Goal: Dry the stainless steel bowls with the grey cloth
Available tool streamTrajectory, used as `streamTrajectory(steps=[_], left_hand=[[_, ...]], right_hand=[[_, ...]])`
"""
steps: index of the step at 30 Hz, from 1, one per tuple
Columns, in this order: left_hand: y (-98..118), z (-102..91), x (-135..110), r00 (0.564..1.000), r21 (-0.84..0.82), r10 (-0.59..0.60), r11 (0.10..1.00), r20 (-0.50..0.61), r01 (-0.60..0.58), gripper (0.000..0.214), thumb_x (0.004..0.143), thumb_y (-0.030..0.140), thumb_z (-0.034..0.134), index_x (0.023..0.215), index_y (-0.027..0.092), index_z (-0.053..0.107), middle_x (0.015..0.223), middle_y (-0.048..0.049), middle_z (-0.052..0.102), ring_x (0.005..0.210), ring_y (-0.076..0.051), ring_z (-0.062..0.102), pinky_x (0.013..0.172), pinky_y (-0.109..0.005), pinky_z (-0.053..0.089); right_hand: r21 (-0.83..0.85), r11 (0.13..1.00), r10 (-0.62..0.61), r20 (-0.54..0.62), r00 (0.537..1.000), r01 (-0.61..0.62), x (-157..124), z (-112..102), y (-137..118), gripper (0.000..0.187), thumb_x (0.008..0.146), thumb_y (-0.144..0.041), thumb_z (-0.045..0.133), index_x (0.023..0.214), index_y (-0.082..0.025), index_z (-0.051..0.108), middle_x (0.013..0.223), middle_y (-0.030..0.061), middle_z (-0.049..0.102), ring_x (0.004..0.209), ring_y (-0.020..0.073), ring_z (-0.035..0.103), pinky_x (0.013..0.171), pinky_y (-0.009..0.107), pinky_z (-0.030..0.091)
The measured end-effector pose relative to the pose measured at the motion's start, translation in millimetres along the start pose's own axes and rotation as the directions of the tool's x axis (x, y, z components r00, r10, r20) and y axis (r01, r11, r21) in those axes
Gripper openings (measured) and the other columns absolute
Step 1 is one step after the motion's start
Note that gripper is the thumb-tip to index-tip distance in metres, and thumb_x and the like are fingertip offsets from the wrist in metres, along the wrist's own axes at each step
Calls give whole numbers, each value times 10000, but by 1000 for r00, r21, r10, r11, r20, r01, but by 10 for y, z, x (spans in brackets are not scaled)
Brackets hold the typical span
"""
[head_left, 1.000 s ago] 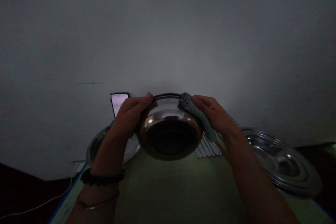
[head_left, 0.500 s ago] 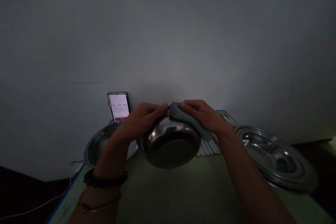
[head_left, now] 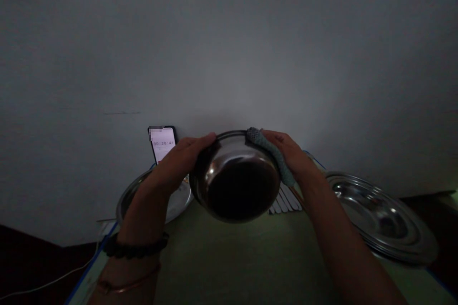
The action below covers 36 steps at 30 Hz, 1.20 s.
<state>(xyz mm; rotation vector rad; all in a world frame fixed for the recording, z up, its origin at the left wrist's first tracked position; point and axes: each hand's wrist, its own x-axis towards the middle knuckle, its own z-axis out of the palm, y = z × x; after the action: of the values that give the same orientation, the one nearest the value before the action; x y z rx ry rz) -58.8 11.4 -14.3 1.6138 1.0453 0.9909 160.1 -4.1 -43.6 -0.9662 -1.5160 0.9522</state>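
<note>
A shiny metal bowl (head_left: 238, 186) is held up above the table, tipped so that its dark outer base faces me. My left hand (head_left: 186, 155) grips the bowl's left side, with the thumb along the rim and the other fingers hidden behind. On the opposite side, my right hand (head_left: 286, 152) presses a grey-green cloth (head_left: 275, 155) against the bowl's upper right wall. The cloth drapes down between palm and metal. The inside of the bowl is turned away from view.
A wide metal basin (head_left: 125, 200) stands at the left, partly behind my forearm. A phone (head_left: 162, 145) showing a timer leans on the wall. Several spoon-like handles (head_left: 286, 200) lie behind the bowl. Stacked metal plates (head_left: 386, 219) rest at the table's right edge.
The bowl has tipped further, showing more of its base and rim. My hands have spread apart, the right one shifting with the cloth towards the bowl's right side.
</note>
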Motion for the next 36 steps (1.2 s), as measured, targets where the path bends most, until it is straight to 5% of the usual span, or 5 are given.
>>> streamTrajectory(steps=[3, 12, 21, 30, 36], left_hand=[[20, 34, -34, 984, 100, 10, 995, 176, -28, 399, 805, 498, 575, 581, 181, 669, 519, 0, 598, 457, -95, 494, 448, -215, 366], [-167, -126, 142, 952, -268, -46, 963, -304, -39, 317, 747, 470, 635, 588, 196, 611, 525, 2, 598, 454, -113, 514, 445, -233, 423], [-24, 81, -7, 994, -29, 10, 1000, 109, -6, 365, 767, 499, 619, 609, 174, 673, 551, -2, 617, 479, -98, 521, 456, -213, 385], [-43, -23, 72, 963, -334, -44, 941, -265, -49, 268, 771, 432, 601, 661, 190, 630, 588, 13, 625, 529, -119, 562, 518, -235, 453], [-26, -5, -11, 989, 72, 22, 997, 144, -33, 353, 823, 450, 568, 624, 181, 678, 607, -5, 652, 550, -104, 555, 530, -215, 414]], right_hand=[[-135, 990, -23, 142, 990, 43, -21, 45, -55, 347, 845, -514, 555, 849, -201, 705, 802, 12, 694, 763, 149, 613, 720, 284, 475], [194, 981, 18, -139, 990, 10, 34, 68, 84, 321, 852, -502, 536, 971, -251, 698, 956, 4, 728, 864, 164, 654, 812, 319, 514], [-7, 1000, 21, 84, 996, -20, -42, 17, -48, 357, 824, -537, 579, 890, -213, 714, 859, 21, 724, 751, 151, 643, 723, 285, 501], [72, 997, 45, -220, 974, -29, -35, -2, -87, 290, 830, -506, 561, 900, -272, 718, 809, 1, 725, 781, 200, 646, 707, 337, 511], [-22, 999, 31, 120, 992, -29, -26, 68, -12, 344, 829, -524, 582, 907, -220, 723, 893, 25, 728, 813, 164, 644, 762, 305, 499]])
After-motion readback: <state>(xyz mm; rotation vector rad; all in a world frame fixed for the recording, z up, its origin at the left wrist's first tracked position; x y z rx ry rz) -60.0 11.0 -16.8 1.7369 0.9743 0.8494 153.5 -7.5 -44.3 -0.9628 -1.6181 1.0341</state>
